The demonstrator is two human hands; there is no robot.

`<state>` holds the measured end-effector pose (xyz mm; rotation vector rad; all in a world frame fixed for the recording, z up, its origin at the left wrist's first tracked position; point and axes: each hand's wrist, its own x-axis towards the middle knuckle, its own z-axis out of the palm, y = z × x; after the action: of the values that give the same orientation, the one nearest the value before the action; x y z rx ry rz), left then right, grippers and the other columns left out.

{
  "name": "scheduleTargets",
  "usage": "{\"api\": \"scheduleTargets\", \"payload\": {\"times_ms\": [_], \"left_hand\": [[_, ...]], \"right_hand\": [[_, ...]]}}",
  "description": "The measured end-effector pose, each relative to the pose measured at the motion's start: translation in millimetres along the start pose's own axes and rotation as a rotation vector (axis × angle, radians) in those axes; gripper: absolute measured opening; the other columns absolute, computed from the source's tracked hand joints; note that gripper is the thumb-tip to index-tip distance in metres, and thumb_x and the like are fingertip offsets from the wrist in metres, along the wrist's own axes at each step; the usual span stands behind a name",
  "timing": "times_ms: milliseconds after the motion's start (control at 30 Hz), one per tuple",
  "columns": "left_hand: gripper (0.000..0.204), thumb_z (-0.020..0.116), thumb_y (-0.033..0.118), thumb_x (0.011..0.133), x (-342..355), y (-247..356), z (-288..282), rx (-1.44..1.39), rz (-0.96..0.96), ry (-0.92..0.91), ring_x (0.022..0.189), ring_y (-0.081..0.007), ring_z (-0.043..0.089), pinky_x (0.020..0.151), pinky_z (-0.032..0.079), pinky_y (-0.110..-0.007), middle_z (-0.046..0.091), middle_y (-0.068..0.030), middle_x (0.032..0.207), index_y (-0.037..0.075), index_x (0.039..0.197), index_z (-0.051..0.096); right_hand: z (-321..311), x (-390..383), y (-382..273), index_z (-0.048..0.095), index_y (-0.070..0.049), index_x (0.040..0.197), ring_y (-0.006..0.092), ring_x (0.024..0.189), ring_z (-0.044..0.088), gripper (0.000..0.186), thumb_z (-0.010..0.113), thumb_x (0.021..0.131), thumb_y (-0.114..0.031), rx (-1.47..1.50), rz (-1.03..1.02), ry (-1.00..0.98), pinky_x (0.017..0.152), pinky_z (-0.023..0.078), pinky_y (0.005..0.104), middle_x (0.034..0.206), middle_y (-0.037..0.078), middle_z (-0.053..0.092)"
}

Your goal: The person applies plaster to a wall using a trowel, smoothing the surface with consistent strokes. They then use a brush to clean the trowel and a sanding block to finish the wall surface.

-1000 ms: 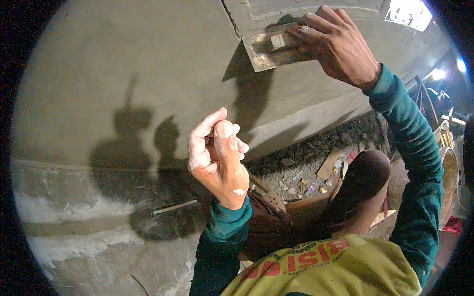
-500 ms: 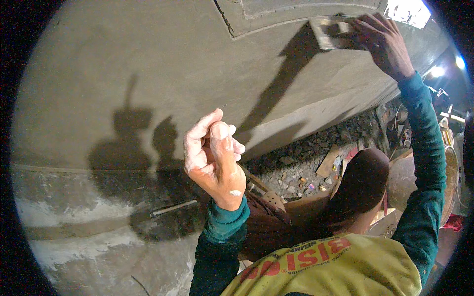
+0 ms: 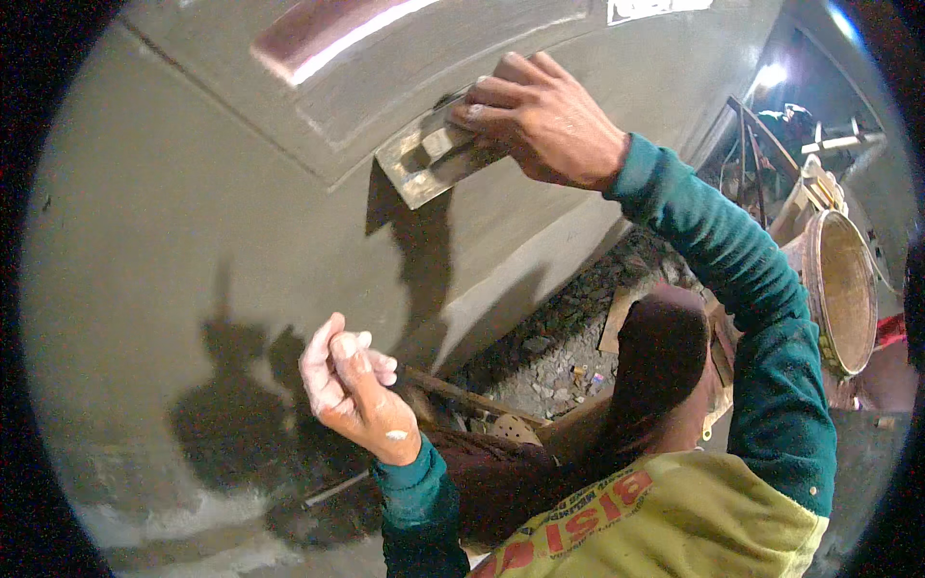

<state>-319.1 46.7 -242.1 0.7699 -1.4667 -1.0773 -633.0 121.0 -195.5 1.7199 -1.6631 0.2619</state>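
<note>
The right hand point(image 3: 544, 120) grips a trowel point(image 3: 421, 171) beneath its fingers at the wall point(image 3: 173, 212), long axis slanting, free end pointing down-left beyond the fingertips. The left hand point(image 3: 364, 390) curls loosely, half open.

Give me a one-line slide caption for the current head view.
Right hand holding a flat trowel at a grey wall, the left hand loosely curled, its fingers smeared white.
</note>
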Motion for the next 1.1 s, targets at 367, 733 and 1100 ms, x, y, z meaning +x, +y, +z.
{"api": "scheduleTargets", "payload": {"times_ms": [367,733,1100], "left_hand": [[0.035,0.057,0.03,0.105,-3,3,16,0.148,-0.046,-0.032,0.063,-0.0053,0.05,0.052,0.037,-0.021,0.064,-0.0037,0.092,0.003,0.126,0.063],[0.029,0.057,0.024,0.106,-3,0,38,0.182,-0.005,-0.113,0.061,-0.0062,0.051,0.05,0.037,-0.021,0.063,-0.0053,0.089,0.0,0.12,0.064],[0.035,0.063,0.016,0.101,60,28,116,0.382,0.591,-0.304,0.097,-0.0223,0.064,0.079,0.052,-0.032,0.067,-0.0142,0.116,-0.003,0.131,0.062]], "right_hand": [[-17,-35,64,0.066,-0.024,0.133,0.0235,0.113,0.056,0.056,0.073,0.077,-0.015,-0.108,0.094,-0.022,0.098,0.045,0.0417,0.119,-0.003,0.064],[-9,-202,245,0.071,-0.016,0.119,0.0349,0.101,0.06,0.035,0.062,0.085,-0.012,-0.229,0.602,-0.143,0.092,0.047,0.0478,0.108,0.01,0.067],[-78,-286,52,0.068,0.006,0.124,0.0159,0.102,0.066,0.038,0.066,0.095,-0.02,1.12,1.513,0.48,0.093,0.052,0.033,0.112,0.01,0.074]]}}
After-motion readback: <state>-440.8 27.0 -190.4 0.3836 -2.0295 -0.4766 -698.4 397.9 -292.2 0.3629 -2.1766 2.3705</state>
